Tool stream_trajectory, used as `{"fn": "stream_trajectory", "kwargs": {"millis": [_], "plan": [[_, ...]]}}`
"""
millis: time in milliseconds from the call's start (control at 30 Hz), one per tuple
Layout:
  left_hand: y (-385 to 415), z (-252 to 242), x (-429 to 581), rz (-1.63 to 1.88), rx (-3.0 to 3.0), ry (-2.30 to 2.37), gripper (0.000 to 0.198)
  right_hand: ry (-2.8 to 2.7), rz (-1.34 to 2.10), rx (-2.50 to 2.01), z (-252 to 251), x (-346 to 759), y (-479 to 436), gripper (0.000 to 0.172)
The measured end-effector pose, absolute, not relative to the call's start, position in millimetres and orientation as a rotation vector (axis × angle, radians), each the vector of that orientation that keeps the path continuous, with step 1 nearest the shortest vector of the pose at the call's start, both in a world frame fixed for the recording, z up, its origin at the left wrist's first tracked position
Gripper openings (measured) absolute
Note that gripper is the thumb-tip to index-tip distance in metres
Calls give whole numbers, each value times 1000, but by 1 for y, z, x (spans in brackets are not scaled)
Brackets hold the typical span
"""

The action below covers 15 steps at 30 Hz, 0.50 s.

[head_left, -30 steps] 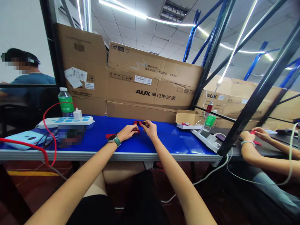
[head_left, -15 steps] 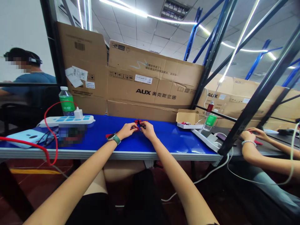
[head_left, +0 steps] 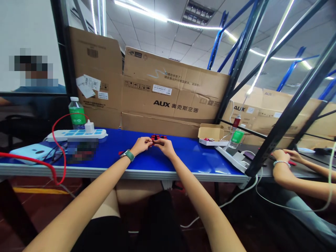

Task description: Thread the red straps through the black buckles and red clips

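My left hand (head_left: 143, 144) and my right hand (head_left: 165, 147) meet fingertip to fingertip over the blue tabletop (head_left: 181, 154). The fingers of both are closed in a pinch. What they hold is small and mostly hidden by the fingers. Just beyond the fingertips lies a red and black object (head_left: 163, 137), partly covered by my hands; its kind is unclear. A green-strapped watch (head_left: 129, 155) is on my left wrist, and a bit of something red (head_left: 121, 153) shows beside it on the table.
An open small carton (head_left: 210, 134) with red pieces stands at the back right. To the left are a power strip (head_left: 64, 135), a bottle (head_left: 77, 117), a light blue phone-like object (head_left: 33, 153) and a red cable (head_left: 54, 171). Another person's hands (head_left: 282, 155) work at the right.
My fingertips have come together, and the right hand's fingers have shifted slightly left. More of the red and black object shows behind them. The whole view has shifted a little.
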<state>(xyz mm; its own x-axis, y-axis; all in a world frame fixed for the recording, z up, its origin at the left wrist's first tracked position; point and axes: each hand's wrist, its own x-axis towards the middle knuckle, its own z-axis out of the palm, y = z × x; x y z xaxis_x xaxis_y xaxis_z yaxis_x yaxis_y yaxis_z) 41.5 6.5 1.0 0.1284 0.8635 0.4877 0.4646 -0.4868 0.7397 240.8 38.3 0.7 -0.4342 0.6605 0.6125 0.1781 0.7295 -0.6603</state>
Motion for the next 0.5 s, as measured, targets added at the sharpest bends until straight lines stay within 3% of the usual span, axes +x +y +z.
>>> {"fn": "stream_trajectory", "kwargs": {"millis": [500], "plan": [[7,-3,40,1176,2056,1170,33,-1983,819,-617,0,244,37,48]]}}
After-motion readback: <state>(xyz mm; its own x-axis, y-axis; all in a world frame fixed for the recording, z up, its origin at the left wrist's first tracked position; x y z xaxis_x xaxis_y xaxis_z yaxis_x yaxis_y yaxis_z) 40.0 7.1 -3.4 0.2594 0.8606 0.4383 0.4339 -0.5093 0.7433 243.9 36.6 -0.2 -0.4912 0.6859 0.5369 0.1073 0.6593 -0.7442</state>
